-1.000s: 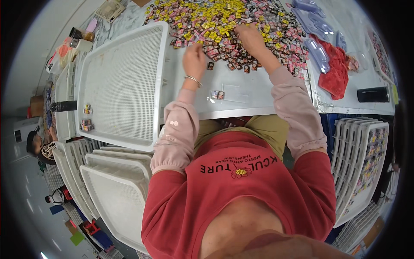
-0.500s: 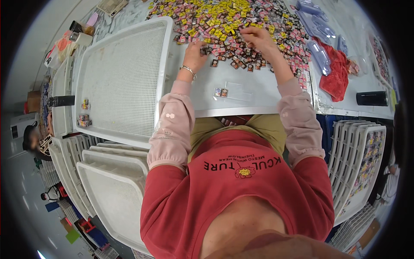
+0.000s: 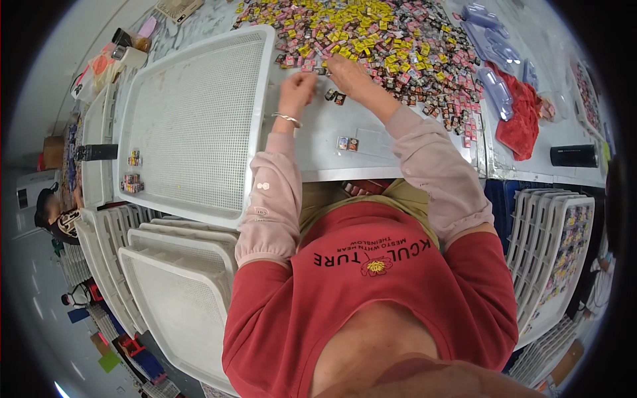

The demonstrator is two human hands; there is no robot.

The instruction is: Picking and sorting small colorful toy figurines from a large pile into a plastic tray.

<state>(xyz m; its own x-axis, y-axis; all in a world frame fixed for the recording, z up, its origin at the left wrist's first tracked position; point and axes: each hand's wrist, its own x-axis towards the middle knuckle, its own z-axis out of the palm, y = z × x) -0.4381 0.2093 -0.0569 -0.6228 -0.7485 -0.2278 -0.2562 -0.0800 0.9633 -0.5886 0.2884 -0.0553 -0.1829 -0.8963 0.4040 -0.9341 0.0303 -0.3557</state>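
A large heap of small square printed pieces (image 3: 424,99) in black, pink and yellow covers the far side of the table. My right hand (image 3: 350,77) reaches across to the heap's near left edge, its fingers bent together over the pieces; whatever they grip is hidden. Beside it, my left hand (image 3: 297,93), with a bracelet at the wrist, is closed above the tabletop, and I cannot see what is inside. Two dark pieces (image 3: 335,97) lie just off the heap between my hands. Nearer to me, a pair of square pieces (image 3: 348,144) rests by a thin clear plastic tray (image 3: 377,142).
On the left, a big white mesh tray (image 3: 192,126) holds a few stacks of small pieces (image 3: 133,182). More white trays (image 3: 172,292) stand below it, and others (image 3: 547,259) at the right. A red cloth (image 3: 521,119), clear purplish plastic shells (image 3: 494,40) and a black cylinder (image 3: 574,154) lie at right.
My right hand has swept left across the heap to near my left hand. My left hand has drawn back slightly toward me and curled up. Pieces at the near edge have shifted.
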